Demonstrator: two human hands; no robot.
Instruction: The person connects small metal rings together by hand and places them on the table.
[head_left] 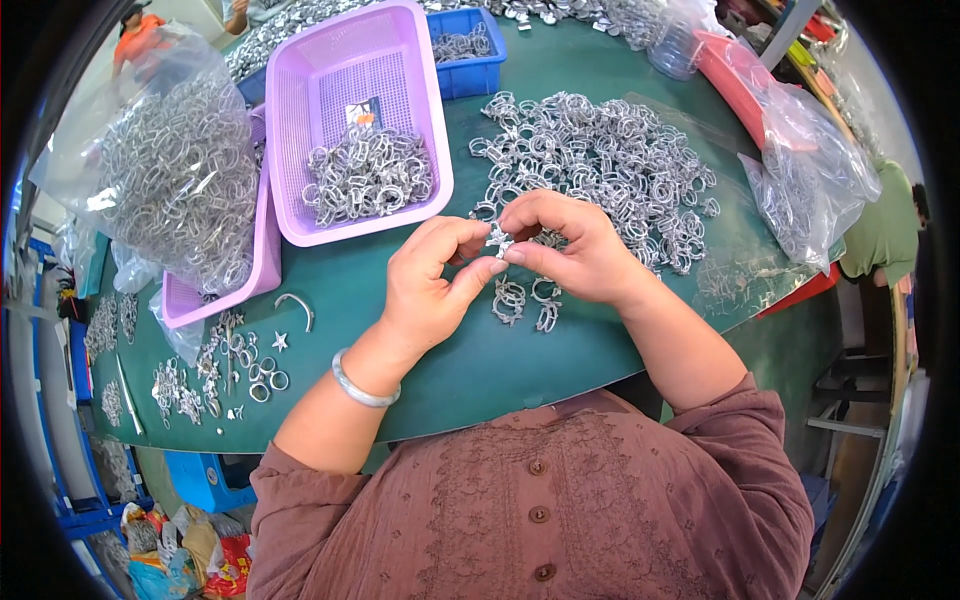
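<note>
Close together over the green table (470,370), my left hand (425,280) and my right hand (580,250) both pinch a small silver star-shaped metal piece (499,240) between thumbs and fingertips. What the piece joins to behind my fingers is hidden. Just beyond my right hand spreads a large pile of silver looped metal pieces (610,170). Two similar looped pieces, one (508,301) below my fingertips and another (547,306) beside it, lie apart from the pile. A purple basket (278,150) past my left hand holds more looped pieces (375,180).
A clear bag of metal pieces (170,180) rests on a second purple basket (235,305). Loose rings and small parts (260,375) lie at left. A blue bin (468,82) stands behind, a pink tray (728,85) and plastic bag (810,185) at right. Other people are nearby.
</note>
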